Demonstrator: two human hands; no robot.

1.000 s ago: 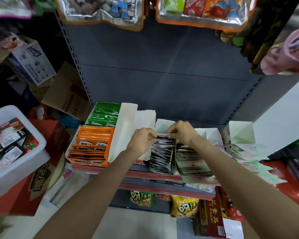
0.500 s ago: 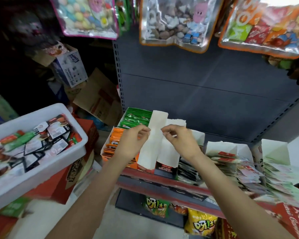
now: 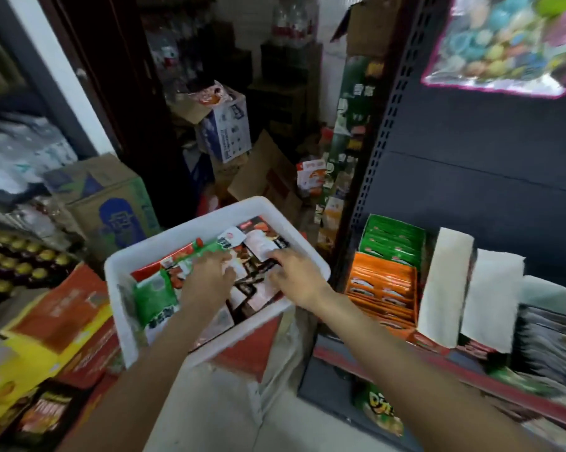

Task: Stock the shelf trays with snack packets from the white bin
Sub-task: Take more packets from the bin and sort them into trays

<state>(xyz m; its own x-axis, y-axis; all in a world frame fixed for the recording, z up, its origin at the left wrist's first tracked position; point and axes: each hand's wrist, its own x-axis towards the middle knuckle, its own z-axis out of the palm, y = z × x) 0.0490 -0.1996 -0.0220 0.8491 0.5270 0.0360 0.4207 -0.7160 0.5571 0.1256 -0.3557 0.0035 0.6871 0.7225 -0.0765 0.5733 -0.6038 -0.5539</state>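
Already the trays (image 3: pixel 384 285) at right hold packets; both hands (image 3: pixel 210 282) (image 3: pixel 296 275) dig in the bin (image 3: pixel 216 223), mid-frame, grip unclear; many packets (image 3: pixel 154 296) remain.

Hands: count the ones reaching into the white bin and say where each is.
2. The left hand lies on the packets near the middle of the white bin; the right hand is over the packets by its right rim. Motion blur hides the fingertips.
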